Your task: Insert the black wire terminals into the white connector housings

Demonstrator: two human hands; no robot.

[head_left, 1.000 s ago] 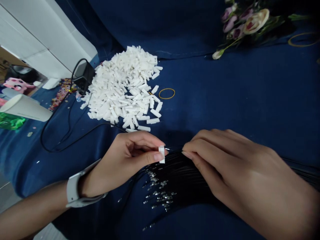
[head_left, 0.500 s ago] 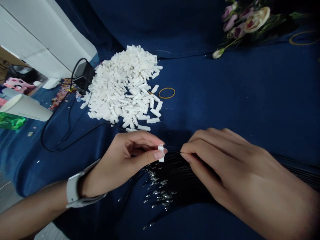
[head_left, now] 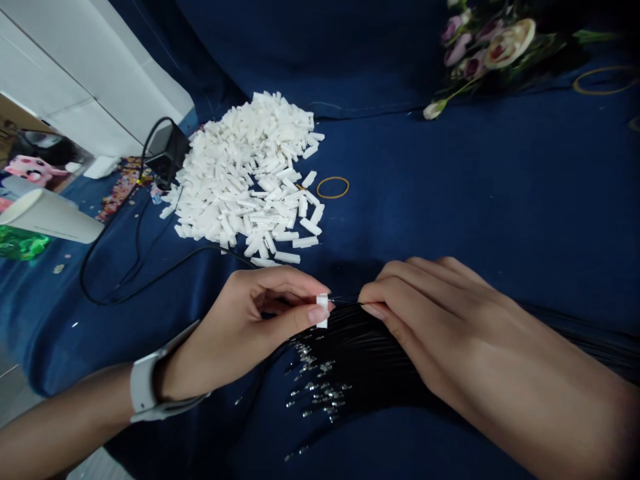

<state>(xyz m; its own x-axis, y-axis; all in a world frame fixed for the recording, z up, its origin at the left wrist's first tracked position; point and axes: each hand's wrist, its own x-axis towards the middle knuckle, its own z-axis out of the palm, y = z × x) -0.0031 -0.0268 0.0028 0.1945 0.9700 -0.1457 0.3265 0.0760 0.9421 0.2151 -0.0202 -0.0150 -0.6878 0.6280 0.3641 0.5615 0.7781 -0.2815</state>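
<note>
Between thumb and fingers, my left hand pinches a small white plastic connector housing held on end. My right hand is closed in a pinch on a thin black wire, whose end runs left to the housing's right side. Whether the wire's tip sits inside the housing is too small to tell. Below both hands lies a bundle of black wires with shiny metal terminals at their left ends. My right hand covers part of the bundle.
A heap of white connector housings lies beyond my left hand, beside a rubber band. Left of it are a black power adapter with its cord and a paper cup. Artificial flowers lie at the back right of the blue cloth.
The housing appears very slightly lower in view, and the wire between my hands shows more plainly. Both hands keep their pinches.
</note>
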